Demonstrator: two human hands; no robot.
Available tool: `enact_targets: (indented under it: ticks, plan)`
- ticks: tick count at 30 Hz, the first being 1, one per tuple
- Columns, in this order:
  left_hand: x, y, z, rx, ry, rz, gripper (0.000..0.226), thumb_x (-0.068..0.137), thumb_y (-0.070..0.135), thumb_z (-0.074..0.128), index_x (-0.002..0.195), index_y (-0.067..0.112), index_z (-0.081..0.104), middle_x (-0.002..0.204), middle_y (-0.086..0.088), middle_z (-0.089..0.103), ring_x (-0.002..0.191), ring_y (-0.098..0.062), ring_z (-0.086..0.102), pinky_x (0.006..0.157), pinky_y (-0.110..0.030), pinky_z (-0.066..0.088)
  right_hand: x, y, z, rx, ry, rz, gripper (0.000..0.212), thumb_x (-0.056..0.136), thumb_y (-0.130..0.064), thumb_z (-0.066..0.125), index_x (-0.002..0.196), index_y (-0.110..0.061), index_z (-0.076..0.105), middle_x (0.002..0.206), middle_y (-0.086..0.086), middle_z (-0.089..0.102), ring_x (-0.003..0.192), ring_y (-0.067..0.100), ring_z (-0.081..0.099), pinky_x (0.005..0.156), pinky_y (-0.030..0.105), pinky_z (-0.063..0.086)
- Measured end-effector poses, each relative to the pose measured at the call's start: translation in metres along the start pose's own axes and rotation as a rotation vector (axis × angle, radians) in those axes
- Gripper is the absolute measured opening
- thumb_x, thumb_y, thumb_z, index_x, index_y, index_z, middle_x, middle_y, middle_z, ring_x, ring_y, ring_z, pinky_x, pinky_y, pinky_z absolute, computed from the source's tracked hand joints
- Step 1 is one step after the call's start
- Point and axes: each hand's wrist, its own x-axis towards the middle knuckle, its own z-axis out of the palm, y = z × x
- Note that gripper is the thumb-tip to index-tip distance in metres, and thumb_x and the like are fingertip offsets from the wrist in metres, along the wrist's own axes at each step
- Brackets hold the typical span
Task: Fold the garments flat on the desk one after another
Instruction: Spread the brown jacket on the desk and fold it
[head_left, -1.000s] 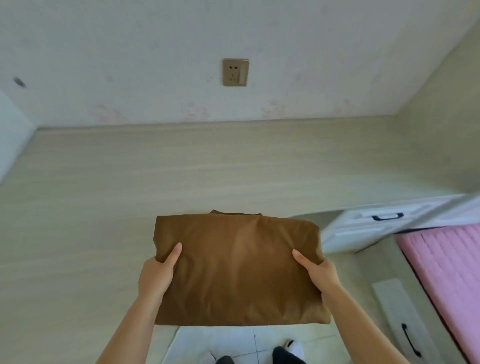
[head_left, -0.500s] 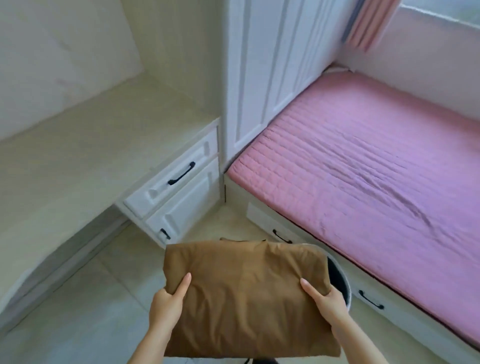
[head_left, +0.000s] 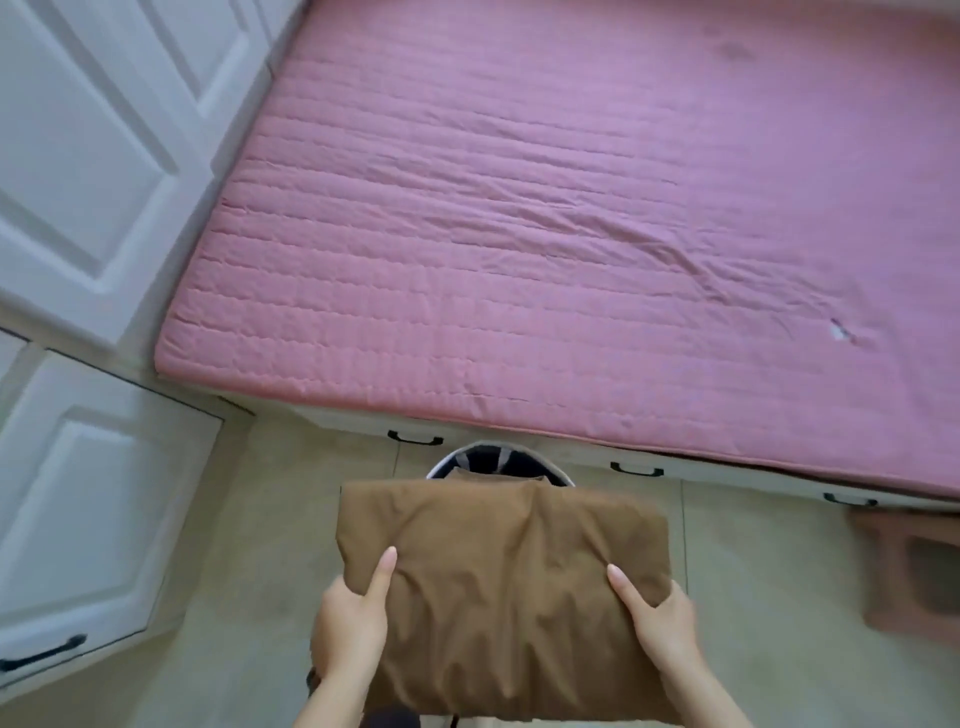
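The view has swung away from the desk since a second ago, and the folded brown garment (head_left: 503, 597), which was over the desktop then, is now carried above the tiled floor (head_left: 260, 519) in the lower middle of the frame, facing the pink mattress (head_left: 571, 234) squarely. The grip looks the same as before.

The left hand (head_left: 348, 629) grasps the garment's left edge, its thumb laid straight along the top of the cloth and its other fingers tucked underneath, out of sight. The right hand (head_left: 660, 623) holds the right edge in the same way, thumb on top and angled inward, fingers hidden below. Both hands sit toward the near half of the bundle, well apart.

The garment is a thick, roughly rectangular packet, held nearly level, with soft creases running between the two thumbs and a small flap poking out at its far edge. That far edge overlaps a round dark bin (head_left: 498, 460) standing on the floor against the bed base. White cabinet doors (head_left: 78, 156) fill the upper left, and a brown stool (head_left: 914, 571) shows blurred at the right edge.
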Motion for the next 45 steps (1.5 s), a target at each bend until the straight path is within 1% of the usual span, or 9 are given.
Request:
enact_targets:
  ticks: [10,14,30,32,34,37,39,41,45]
  plan:
    - [0.091,-0.001,0.182,0.298,0.008,0.195,0.052,0.084,0.068,0.045,0.084,0.018,0.06,0.083,0.002,0.067,0.084,-0.028,0.062,0.084,-0.042,0.05,0.126,0.042,0.127,-0.119,0.276,0.061,0.039,0.087,-0.047,0.062,0.11,-0.016,0.058,0.102,0.004,0.069,0.101,0.033,0.061,0.083,0.037,0.045]
    - [0.135,-0.034,0.239,0.363,-0.06,0.251,0.079,0.078,0.078,0.032,0.103,0.011,0.066,0.097,-0.004,0.07,0.094,-0.031,0.063,0.087,-0.044,0.05,0.174,0.069,0.172,-0.271,0.246,0.051,0.034,0.091,-0.046,0.057,0.112,-0.019,0.056,0.095,0.007,0.07,0.099,0.034,0.062,0.089,0.038,0.042]
    - [0.316,-0.155,0.369,0.577,-0.095,0.042,0.032,0.099,0.017,0.048,0.122,-0.003,0.056,0.122,-0.024,0.058,0.113,-0.037,0.056,0.086,-0.038,0.044,0.371,0.224,0.278,-0.315,-0.002,0.242,0.042,0.098,-0.028,0.049,0.132,-0.004,0.046,0.132,0.023,0.053,0.122,0.037,0.051,0.101,0.039,0.041]
    - [0.306,-0.165,0.37,0.648,-0.009,0.153,0.042,0.09,0.003,0.051,0.131,0.001,0.047,0.131,-0.021,0.051,0.118,-0.034,0.05,0.095,-0.035,0.041,0.351,0.218,0.283,-0.483,0.18,0.107,0.043,0.095,-0.012,0.052,0.135,-0.006,0.04,0.131,0.02,0.053,0.119,0.037,0.053,0.096,0.04,0.043]
    - [0.276,-0.173,0.361,0.79,0.072,0.539,0.06,0.077,-0.001,0.056,0.135,0.006,0.043,0.13,-0.022,0.05,0.113,-0.038,0.05,0.097,-0.041,0.043,0.318,0.211,0.293,-0.621,0.368,-0.234,0.051,0.079,-0.001,0.059,0.126,-0.013,0.045,0.127,0.015,0.053,0.115,0.032,0.052,0.094,0.041,0.04]
    - [0.243,-0.176,0.352,0.95,-0.181,1.051,0.069,0.079,0.007,0.056,0.144,0.02,0.037,0.137,-0.015,0.048,0.122,-0.032,0.046,0.105,-0.042,0.038,0.289,0.204,0.311,-0.727,0.24,-0.706,0.05,0.075,-0.007,0.051,0.124,-0.014,0.048,0.133,0.011,0.048,0.12,0.028,0.047,0.102,0.039,0.032]
    - [0.254,-0.168,0.356,1.196,-0.342,1.088,0.074,0.091,0.016,0.049,0.153,0.025,0.009,0.159,-0.007,0.016,0.144,-0.027,0.018,0.119,-0.042,0.014,0.297,0.204,0.312,-0.88,0.07,-0.713,0.064,0.081,-0.012,0.051,0.143,-0.016,0.037,0.153,0.013,0.031,0.137,0.03,0.029,0.112,0.043,0.018]
    - [0.287,-0.153,0.363,1.518,-0.381,1.058,0.075,0.098,0.026,0.04,0.152,0.026,-0.012,0.16,-0.006,-0.016,0.147,-0.025,-0.011,0.12,-0.044,-0.003,0.324,0.214,0.304,-1.07,-0.049,-0.602,0.088,0.088,-0.02,0.052,0.151,-0.029,-0.008,0.157,0.012,-0.021,0.143,0.029,-0.014,0.114,0.047,-0.006]
    - [0.336,-0.127,0.368,1.67,-0.47,0.871,0.09,0.095,0.03,0.053,0.151,0.019,-0.016,0.159,-0.009,-0.019,0.147,-0.025,-0.014,0.119,-0.037,-0.008,0.369,0.229,0.28,-1.198,-0.21,-0.294,0.118,0.082,-0.032,0.068,0.133,-0.035,-0.038,0.138,0.002,-0.049,0.139,0.022,-0.034,0.118,0.041,-0.008]
